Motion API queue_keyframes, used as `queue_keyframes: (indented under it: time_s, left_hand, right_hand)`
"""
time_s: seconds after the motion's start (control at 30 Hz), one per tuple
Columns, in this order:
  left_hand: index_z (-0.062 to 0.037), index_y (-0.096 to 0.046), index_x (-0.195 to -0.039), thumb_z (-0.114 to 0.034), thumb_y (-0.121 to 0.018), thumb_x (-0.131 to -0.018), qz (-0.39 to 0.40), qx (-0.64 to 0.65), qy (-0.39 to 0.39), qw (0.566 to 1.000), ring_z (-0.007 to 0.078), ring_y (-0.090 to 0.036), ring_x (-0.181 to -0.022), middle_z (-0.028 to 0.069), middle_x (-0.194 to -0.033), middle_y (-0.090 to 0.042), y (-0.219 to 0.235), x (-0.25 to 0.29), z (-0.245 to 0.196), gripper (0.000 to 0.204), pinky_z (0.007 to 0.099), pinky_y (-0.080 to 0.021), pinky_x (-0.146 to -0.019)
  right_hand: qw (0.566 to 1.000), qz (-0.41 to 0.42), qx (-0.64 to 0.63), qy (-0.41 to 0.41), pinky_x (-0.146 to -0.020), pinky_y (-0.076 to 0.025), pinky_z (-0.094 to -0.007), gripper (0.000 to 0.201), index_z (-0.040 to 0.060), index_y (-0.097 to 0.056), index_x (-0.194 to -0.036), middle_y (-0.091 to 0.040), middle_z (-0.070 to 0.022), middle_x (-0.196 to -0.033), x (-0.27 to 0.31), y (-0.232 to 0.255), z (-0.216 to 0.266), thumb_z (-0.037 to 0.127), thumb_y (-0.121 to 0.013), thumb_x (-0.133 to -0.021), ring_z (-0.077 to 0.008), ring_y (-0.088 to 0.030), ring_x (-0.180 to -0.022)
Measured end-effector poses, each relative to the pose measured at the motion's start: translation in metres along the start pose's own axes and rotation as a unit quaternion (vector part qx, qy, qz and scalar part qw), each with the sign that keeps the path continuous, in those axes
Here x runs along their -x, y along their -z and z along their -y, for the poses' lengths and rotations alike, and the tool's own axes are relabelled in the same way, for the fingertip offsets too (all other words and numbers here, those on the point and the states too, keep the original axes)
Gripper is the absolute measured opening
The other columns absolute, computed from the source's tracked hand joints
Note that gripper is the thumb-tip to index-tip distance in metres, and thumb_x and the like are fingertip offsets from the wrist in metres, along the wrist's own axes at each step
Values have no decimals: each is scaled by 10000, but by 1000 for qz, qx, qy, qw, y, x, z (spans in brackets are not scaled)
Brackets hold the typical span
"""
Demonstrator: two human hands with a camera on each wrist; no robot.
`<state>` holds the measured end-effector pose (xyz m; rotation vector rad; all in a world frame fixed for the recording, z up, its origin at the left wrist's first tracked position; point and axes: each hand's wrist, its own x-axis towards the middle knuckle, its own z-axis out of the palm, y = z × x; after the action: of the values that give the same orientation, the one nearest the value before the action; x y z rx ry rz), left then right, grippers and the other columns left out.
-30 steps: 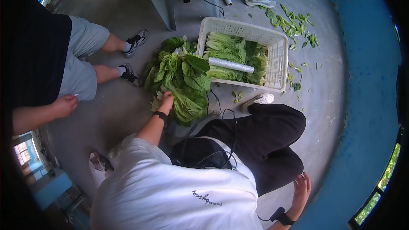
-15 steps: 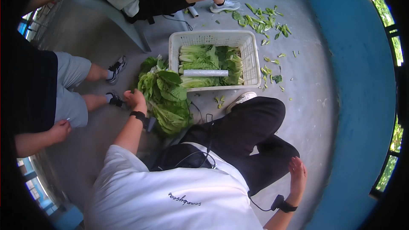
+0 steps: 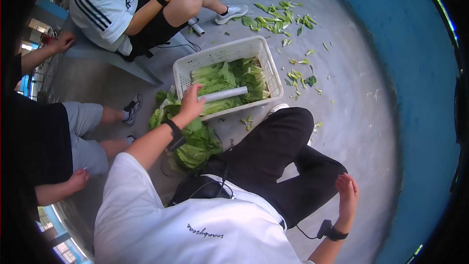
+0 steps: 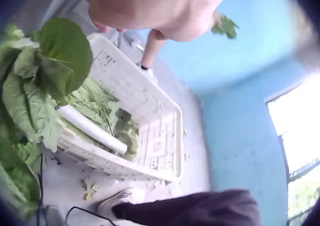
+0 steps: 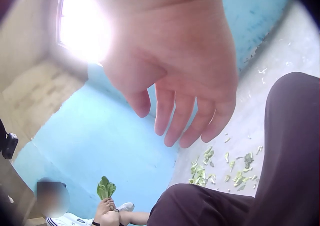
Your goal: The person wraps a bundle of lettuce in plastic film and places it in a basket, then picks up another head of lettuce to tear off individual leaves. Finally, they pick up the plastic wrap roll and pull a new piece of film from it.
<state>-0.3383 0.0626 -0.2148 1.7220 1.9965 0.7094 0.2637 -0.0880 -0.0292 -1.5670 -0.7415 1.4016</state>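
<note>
My left hand (image 3: 191,103) hovers over the near left corner of the white plastic crate (image 3: 274,76), fingers loosely bent and holding nothing. Its fingertips overlap the near end of a pale, shiny roll (image 3: 227,93). That roll lies across leafy green vegetables (image 3: 210,74) inside the crate; the left wrist view also shows the roll (image 4: 95,129). Below my left wrist sits a pile of large green leaves (image 3: 198,144), partly hidden by the forearm. Off to the right, my right hand (image 3: 347,190) hangs beside my knee, its fingers (image 5: 190,118) relaxed and nothing in them.
Leaf scraps (image 3: 278,19) litter the floor beyond the crate, near the blue wall (image 3: 415,68). A seated person (image 3: 105,7) is at the back left, holding a bunch of leaves (image 5: 106,187). Another person in grey shorts (image 3: 85,127) stands at left. A cable (image 3: 226,164) runs near my lap.
My left hand has left the leaf pile, swung left, then come right and forward to the crate's corner. My right hand stays by the knee. The head view has turned, showing more of the seated person.
</note>
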Motion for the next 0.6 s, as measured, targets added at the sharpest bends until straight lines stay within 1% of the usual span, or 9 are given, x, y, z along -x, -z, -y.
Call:
queue_keyframes:
  time_s: [0.03, 0.13, 0.17, 0.23, 0.3, 0.33, 0.37, 0.47, 0.6]
  left_hand:
    - [-54, -529, -1223, -88, -649, -833, 54, -37, -39, 997, 358, -543, -1119, 155, -1163, -572, -6, -5, -21, 410, 470, -431, -976]
    - [-74, -548, -1255, -133, -652, -843, 184, -134, -130, 965, 365, -533, -1159, 151, -1188, -581, -27, -22, -62, 429, 520, -400, -1013]
    - [-81, -551, -1272, -146, -646, -853, 244, -199, -169, 934, 359, -533, -1167, 151, -1196, -583, -38, -33, -65, 435, 526, -393, -1025]
    - [-96, -555, -1306, -171, -634, -872, 355, -319, -242, 845, 346, -533, -1184, 151, -1213, -586, -55, -57, -66, 447, 537, -379, -1048]
    - [-124, -603, -1249, -194, -632, -861, 366, -353, -180, 842, 321, -535, -1198, 133, -1209, -601, -92, -64, -40, 395, 521, -389, -1040]
    - [-138, -626, -1221, -205, -630, -856, 371, -368, -148, 840, 308, -536, -1206, 124, -1207, -609, -105, -67, -36, 371, 512, -394, -1036]
    - [-131, -597, -1264, -216, -616, -873, 403, -337, -57, 849, 322, -531, -1226, 135, -1250, -599, -115, -71, -33, 401, 534, -397, -1036]
    - [-133, -552, -1316, -242, -606, -887, 419, -256, 77, 868, 340, -525, -1239, 149, -1286, -580, -140, -82, -10, 446, 545, -403, -1028]
    - [-110, -478, -1400, -256, -584, -925, 438, -216, 122, 864, 380, -525, -1215, 187, -1291, -551, -155, -99, 3, 508, 514, -462, -993]
  right_hand:
    - [1000, -1, -4, -3, -984, -520, -357, 332, -26, -611, -1261, -686, -147, -1171, -1, 0, 2, 212, -506, -1054, -222, -663, -1096]
    - [1000, -19, 3, -6, -987, -522, -359, 319, -39, -612, -1246, -687, -159, -1153, -6, 2, 5, 190, -508, -1049, -230, -668, -1086]
    - [1000, -24, 6, -9, -987, -522, -361, 315, -42, -612, -1243, -688, -161, -1147, -8, 2, 6, 181, -506, -1047, -231, -669, -1082]
    - [999, -31, 13, -16, -987, -524, -364, 307, -47, -613, -1236, -690, -165, -1136, -13, 0, 10, 164, -502, -1043, -233, -672, -1074]
    - [999, -38, 23, -27, -987, -524, -371, 302, -50, -615, -1232, -691, -164, -1131, -22, 1, 11, 151, -494, -1040, -234, -674, -1070]
    - [998, -41, 29, -32, -987, -525, -374, 300, -51, -615, -1229, -692, -164, -1128, -27, 3, 12, 145, -490, -1039, -234, -674, -1068]
    - [998, -33, 34, -38, -992, -518, -378, 307, -44, -610, -1236, -687, -160, -1140, -33, 5, 14, 168, -504, -1040, -235, -668, -1078]
    - [997, -19, 47, -60, -1002, -504, -385, 325, -30, -600, -1246, -678, -152, -1161, -51, 11, 20, 213, -535, -1041, -236, -656, -1097]
    - [995, -19, 55, -79, -1005, -501, -384, 319, -28, -601, -1243, -682, -148, -1144, -83, 11, 26, 207, -545, -1035, -237, -657, -1099]
